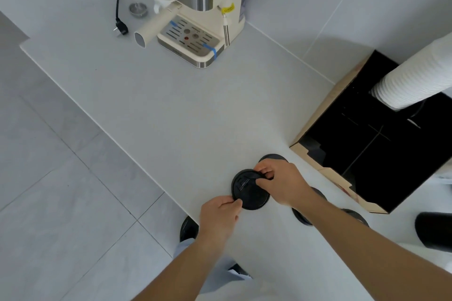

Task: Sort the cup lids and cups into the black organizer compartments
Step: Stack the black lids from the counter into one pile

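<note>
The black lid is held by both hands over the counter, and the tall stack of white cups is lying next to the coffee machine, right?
Not quite. Both hands, left hand and right hand, do hold the black lid over the counter, but the head view shows the stack of white cups in the black organizer, far from the coffee machine.

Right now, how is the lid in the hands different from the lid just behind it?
The held lid is gripped by both hands, left hand at its near edge and right hand at its far edge; the back lid lies untouched on the counter. The held lid shows nearly its whole top; the back lid is mostly hidden behind the right hand. Both are round and black.
</note>
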The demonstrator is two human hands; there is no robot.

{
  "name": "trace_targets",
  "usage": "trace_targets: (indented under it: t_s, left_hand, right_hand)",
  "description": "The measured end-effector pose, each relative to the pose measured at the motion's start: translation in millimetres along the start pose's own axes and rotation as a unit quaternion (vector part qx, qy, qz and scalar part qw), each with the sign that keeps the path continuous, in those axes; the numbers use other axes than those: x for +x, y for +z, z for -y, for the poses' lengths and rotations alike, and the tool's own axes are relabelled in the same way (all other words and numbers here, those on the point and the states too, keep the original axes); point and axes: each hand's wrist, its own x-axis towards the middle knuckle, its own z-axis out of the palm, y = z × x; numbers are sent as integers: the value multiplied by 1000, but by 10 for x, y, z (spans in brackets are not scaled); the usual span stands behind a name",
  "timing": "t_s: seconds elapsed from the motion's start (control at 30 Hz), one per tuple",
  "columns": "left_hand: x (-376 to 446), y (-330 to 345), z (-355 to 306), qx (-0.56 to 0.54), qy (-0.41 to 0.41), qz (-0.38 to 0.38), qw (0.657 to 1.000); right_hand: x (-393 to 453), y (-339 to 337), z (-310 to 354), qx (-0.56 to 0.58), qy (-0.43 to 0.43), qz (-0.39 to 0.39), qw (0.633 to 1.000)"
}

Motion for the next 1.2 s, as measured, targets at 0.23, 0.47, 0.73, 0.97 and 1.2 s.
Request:
trace_targets:
  t_s: [0.23, 0.47, 0.73, 0.97, 1.2]
  left_hand:
    - [-17, -91, -10, -5, 0, 18, 1000]
    - [-37, -125, -115, -36, 18, 44, 998]
    - [34, -6, -399, 102, 127, 57, 985]
    - [196, 206, -740, 193, 175, 101, 960]
    - [438, 468, -1085, 316, 245, 157, 903]
  right_hand:
    - [-193, 34, -4, 53, 34, -15, 998]
    - [-395, 102, -96, 133, 80, -39, 987]
    - [-575, 135, -309, 287, 165, -46, 942]
    - [-602, 194, -444, 447, 206, -73, 867]
    - [-518, 219, -415, 598, 254, -85, 756]
